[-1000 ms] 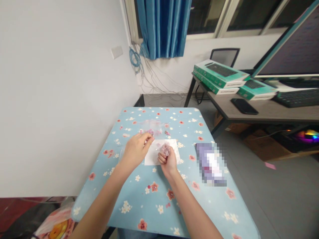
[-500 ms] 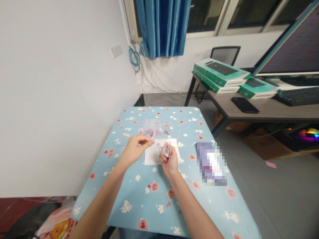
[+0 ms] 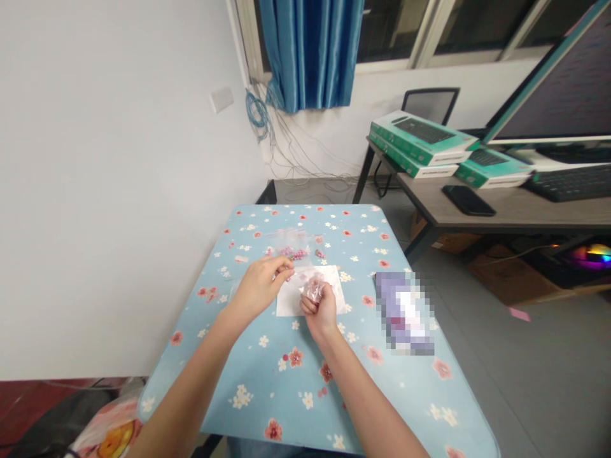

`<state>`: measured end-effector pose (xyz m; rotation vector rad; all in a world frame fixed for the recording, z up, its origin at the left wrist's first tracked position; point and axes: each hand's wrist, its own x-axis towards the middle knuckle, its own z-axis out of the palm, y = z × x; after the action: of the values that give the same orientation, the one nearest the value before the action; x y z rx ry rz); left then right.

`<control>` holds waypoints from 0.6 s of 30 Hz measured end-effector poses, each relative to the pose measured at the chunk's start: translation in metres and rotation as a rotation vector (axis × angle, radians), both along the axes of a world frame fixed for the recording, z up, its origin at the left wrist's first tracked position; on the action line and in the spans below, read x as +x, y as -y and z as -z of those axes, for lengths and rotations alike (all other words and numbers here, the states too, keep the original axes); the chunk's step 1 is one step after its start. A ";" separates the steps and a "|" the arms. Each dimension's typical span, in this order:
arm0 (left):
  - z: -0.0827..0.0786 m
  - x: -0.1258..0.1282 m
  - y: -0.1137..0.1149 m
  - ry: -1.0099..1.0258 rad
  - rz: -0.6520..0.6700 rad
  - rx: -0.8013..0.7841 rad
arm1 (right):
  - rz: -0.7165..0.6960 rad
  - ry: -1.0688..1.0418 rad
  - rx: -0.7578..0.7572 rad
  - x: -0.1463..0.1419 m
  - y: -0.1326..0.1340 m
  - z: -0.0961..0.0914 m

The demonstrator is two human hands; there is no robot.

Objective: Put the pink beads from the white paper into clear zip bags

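Note:
Over a white sheet [image 3: 289, 303] on the blue flowered table [image 3: 305, 388], my right hand [image 3: 321, 308] is closed around a small clear bag of pink pieces [image 3: 314, 287]. My left hand [image 3: 260, 289] hovers just left of it with thumb and fingers pinched together; what they pinch is too small to make out. A second clear bag with pink beads [image 3: 292, 250] lies on the table just beyond my left hand.
A blurred purple and white item [image 3: 404, 313] lies on the table to the right. A desk [image 3: 506, 210] at the right carries green keyboard boxes [image 3: 417, 143], a black phone [image 3: 466, 200], a keyboard and a monitor. The white wall stands close on the left.
My left hand drew back from the far bag toward the right hand, fingers staying pinched. My right hand shifted slightly left with its bag.

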<state>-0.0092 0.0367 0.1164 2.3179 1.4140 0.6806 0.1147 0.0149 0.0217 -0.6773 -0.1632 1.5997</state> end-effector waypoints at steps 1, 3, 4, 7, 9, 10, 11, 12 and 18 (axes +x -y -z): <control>0.001 0.000 0.000 -0.035 -0.007 0.032 | 0.000 0.004 0.000 0.000 0.000 0.000; 0.004 -0.001 0.000 -0.117 -0.020 0.121 | -0.007 0.012 0.011 -0.002 0.002 -0.001; 0.006 -0.001 0.000 -0.144 -0.022 0.163 | -0.011 0.015 0.019 -0.002 0.002 -0.002; 0.012 0.001 0.000 -0.129 -0.032 0.235 | -0.020 0.020 0.036 -0.004 0.004 -0.003; 0.015 0.002 0.000 -0.035 -0.056 0.208 | -0.017 0.025 0.031 -0.004 0.004 -0.003; 0.016 0.003 0.000 0.036 -0.070 0.162 | -0.013 0.026 0.028 -0.004 0.004 -0.003; 0.018 0.004 -0.001 0.114 -0.082 0.097 | -0.007 0.028 0.027 -0.004 0.003 -0.003; 0.019 0.004 -0.001 0.192 -0.094 0.025 | 0.002 0.030 0.028 -0.003 0.003 -0.002; 0.022 0.005 -0.001 0.405 -0.140 -0.231 | 0.036 0.031 0.030 -0.001 0.002 -0.002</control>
<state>-0.0045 0.0381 0.0946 1.7940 1.3862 0.9126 0.1133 0.0131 0.0236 -0.6784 -0.1965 1.5501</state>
